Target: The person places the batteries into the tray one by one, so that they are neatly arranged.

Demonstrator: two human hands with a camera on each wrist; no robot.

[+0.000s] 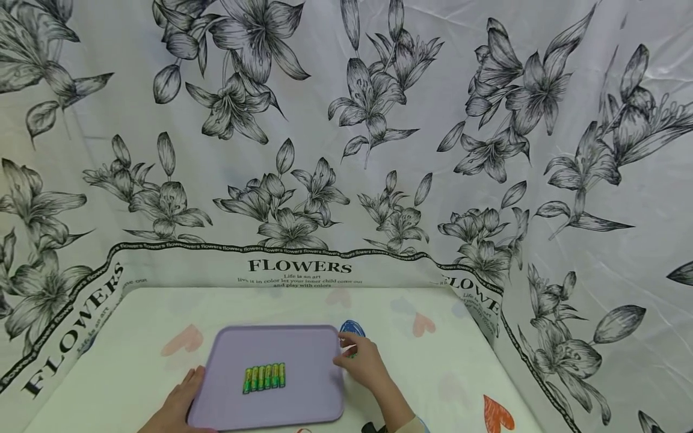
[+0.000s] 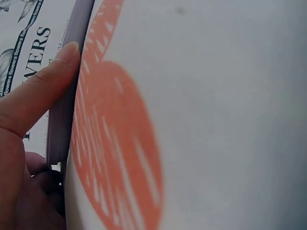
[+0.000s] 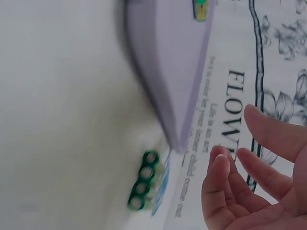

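A pale purple tray (image 1: 308,385) lies on the table, with several green and yellow AA-size batteries (image 1: 263,377) side by side in a row on it. My left hand (image 1: 175,403) touches the tray's near left corner, fingers along the left side. In the left wrist view its thumb (image 2: 53,76) lies straight against the tray's wall. Beside the right rim is my right hand (image 1: 363,361), its fingers loosely bent and holding nothing. More green batteries (image 3: 143,181) stand grouped just outside the tray in the right wrist view; in the head view that hand mostly hides them.
A white cloth (image 1: 135,361) printed with hearts covers the table. Flower-patterned curtains (image 1: 303,198) rise behind it and at both sides. A small dark object (image 1: 370,427) shows at the bottom edge near the right forearm.
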